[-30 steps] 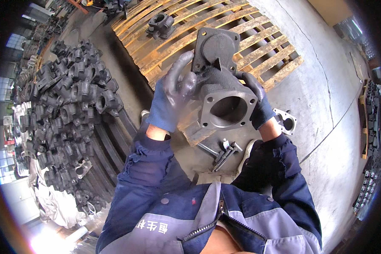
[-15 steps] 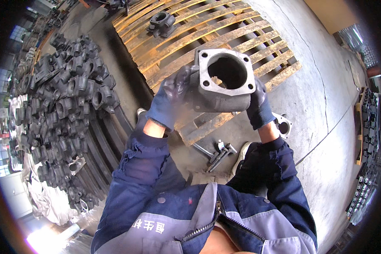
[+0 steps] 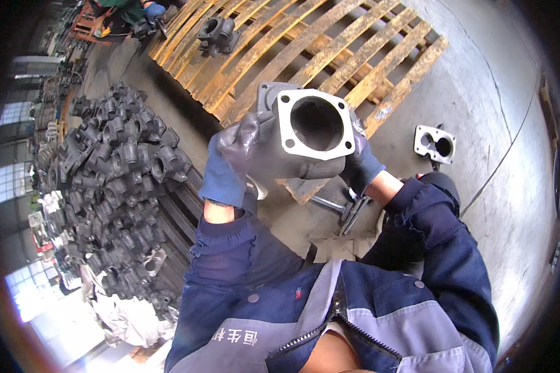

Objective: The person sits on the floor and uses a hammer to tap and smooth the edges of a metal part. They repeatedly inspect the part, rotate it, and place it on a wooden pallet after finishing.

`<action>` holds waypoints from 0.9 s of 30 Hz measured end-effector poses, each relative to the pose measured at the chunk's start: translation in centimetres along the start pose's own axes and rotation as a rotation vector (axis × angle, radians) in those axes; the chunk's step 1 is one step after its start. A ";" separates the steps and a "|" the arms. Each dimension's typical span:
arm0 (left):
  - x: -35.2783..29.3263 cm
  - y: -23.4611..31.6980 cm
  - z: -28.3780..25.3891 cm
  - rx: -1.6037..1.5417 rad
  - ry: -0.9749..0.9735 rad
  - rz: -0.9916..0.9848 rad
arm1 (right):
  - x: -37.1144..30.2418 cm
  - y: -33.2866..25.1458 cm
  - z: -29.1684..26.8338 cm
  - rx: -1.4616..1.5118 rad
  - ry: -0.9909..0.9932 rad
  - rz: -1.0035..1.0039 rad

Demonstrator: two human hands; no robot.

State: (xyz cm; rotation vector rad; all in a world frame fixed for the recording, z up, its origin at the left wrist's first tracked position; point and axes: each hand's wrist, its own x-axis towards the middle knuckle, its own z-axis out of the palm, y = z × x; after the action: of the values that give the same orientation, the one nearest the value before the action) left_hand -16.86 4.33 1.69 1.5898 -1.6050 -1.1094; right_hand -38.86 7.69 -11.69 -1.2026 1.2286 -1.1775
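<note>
Between my two gloved hands I hold up a dark metal casting (image 3: pixel 317 166). Its pale machined square flange, with a large round bore and a bolt hole in each corner, faces up toward me. My left hand (image 3: pixel 239 146) is closed on the casting's left side. My right hand (image 3: pixel 359 158) grips it from the right, its fingers partly hidden behind the flange. The casting hangs in the air in front of the near edge of a wooden pallet (image 3: pixel 330 59). Below it on the floor lie hammer-like metal tools (image 3: pixel 354 214), partly covered by the casting and my right forearm.
A similar casting (image 3: pixel 216 36) stands on the pallet. Another casting (image 3: pixel 434 144), with a pale two-holed flange, is on the floor at the right. A large pile of dark castings (image 3: pixel 124 155) fills the left. At the far top left, another person's gloved hand (image 3: pixel 154 11) shows.
My hands have shifted a little left and down with the casting, which has turned slightly. The view has swung, bringing the other person's hand and more of the floor casting into sight.
</note>
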 end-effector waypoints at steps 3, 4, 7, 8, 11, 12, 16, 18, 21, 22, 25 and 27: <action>-0.6 0.8 -0.2 0.062 -0.035 -0.130 | -1.6 3.0 1.2 0.315 -0.020 0.303; -0.8 0.6 -0.2 0.088 -0.042 -0.133 | -1.9 2.3 1.6 0.426 -0.017 0.329; -1.3 0.1 0.1 0.140 -0.058 -0.156 | -2.4 4.4 1.7 0.174 -0.104 0.082; -1.4 -0.1 0.5 0.140 -0.058 -0.174 | -2.4 4.6 1.7 0.233 -0.089 0.080; -1.3 -1.1 1.0 0.149 -0.065 -0.141 | -2.9 4.0 1.6 0.382 -0.065 0.173; -1.2 -1.7 1.0 0.155 -0.065 -0.134 | -3.1 3.8 1.5 0.372 -0.066 0.228; -0.6 -2.5 1.6 0.144 -0.090 -0.133 | -3.3 4.7 1.1 0.561 -0.064 0.463; -0.4 -2.1 1.9 0.135 -0.120 -0.169 | -3.7 4.3 0.6 0.584 -0.070 0.514; -0.7 -2.6 1.6 0.172 -0.090 -0.093 | -2.7 -0.1 0.5 0.736 -0.028 0.628; -0.5 -2.8 2.2 0.181 -0.090 -0.036 | -2.6 0.0 0.2 0.849 0.025 0.714; 0.0 -1.3 2.4 0.181 -0.181 -0.151 | -3.0 0.1 -0.5 0.870 0.069 0.651; -0.1 -3.4 1.2 0.168 -0.195 -0.167 | -3.3 0.1 -0.7 0.488 0.000 0.244</action>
State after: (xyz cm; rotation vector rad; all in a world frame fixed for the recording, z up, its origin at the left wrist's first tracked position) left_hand -16.32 4.85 -1.88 1.7988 -1.7564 -1.2795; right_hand -39.57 10.97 -11.73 -0.6708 0.9778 -1.2011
